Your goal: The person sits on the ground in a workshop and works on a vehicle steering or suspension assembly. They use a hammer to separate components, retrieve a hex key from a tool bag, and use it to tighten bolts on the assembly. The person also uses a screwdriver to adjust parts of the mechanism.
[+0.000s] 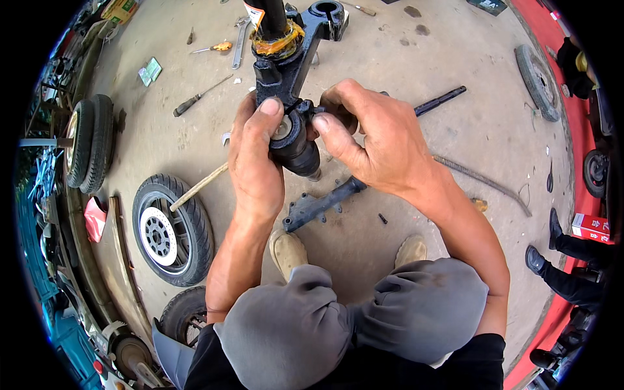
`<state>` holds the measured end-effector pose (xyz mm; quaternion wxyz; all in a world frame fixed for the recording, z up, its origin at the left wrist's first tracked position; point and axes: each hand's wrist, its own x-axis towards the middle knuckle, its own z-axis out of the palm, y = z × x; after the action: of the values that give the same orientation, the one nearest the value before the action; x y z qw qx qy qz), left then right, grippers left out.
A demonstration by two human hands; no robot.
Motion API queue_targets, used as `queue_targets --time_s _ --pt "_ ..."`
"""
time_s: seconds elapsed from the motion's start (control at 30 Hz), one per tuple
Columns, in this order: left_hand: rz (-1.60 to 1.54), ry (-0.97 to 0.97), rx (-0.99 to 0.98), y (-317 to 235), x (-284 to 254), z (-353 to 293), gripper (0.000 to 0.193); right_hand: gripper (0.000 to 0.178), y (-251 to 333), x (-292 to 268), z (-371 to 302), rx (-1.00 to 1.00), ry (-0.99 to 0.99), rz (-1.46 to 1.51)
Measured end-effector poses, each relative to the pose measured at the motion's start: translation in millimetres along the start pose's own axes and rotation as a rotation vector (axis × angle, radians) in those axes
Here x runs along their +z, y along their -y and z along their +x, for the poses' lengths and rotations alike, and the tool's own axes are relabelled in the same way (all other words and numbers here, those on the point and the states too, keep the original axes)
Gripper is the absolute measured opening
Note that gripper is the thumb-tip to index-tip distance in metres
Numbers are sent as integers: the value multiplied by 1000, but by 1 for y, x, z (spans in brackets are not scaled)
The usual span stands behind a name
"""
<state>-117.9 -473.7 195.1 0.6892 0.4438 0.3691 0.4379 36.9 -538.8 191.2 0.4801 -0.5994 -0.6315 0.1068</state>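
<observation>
A black motorcycle triple clamp (305, 73) is in front of me, its upright stem (277, 19) ringed with amber grease (278, 44) at the base. My left hand (255, 146) is closed round the clamp's near end, thumb on top beside a round metal end cap (281, 129). Below that cap, a dark ribbed cylinder (299, 156) points down towards the floor. My right hand (383, 140) pinches at the right side of the same clamp end, thumb against the curled fingers. What lies between those fingertips is dark and mostly hidden.
A black fork leg (318, 207) lies on the concrete beyond my shoes. Left are a wheel with a brake disc (158, 236), a screwdriver (190, 104) and a wrench (241, 44). Right are a metal rod (484, 179), a tyre (537, 82) and another person's legs (562, 279).
</observation>
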Motion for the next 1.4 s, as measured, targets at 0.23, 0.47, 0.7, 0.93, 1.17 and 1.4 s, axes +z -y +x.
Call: queue_targets --time_s 0.23,0.47,0.7,0.93,1.17,1.4 --pt "20 79 1 0 -8 3 43 41 14 -6 8 543 320 450" --pt "51 352 32 10 -45 18 51 50 -78 -66 -68 479 256 -226" --pt "30 391 -55 6 -58 42 60 28 -174 -121 -306 1058 553 -435" --pt "51 367 -17 12 -54 48 60 34 -197 -89 -372 812 424 -419" --pt "10 318 -42 1 -17 42 53 26 -161 -84 -301 1169 396 140" --pt "67 286 -24 -7 -13 42 51 36 -57 -92 -121 725 193 186"
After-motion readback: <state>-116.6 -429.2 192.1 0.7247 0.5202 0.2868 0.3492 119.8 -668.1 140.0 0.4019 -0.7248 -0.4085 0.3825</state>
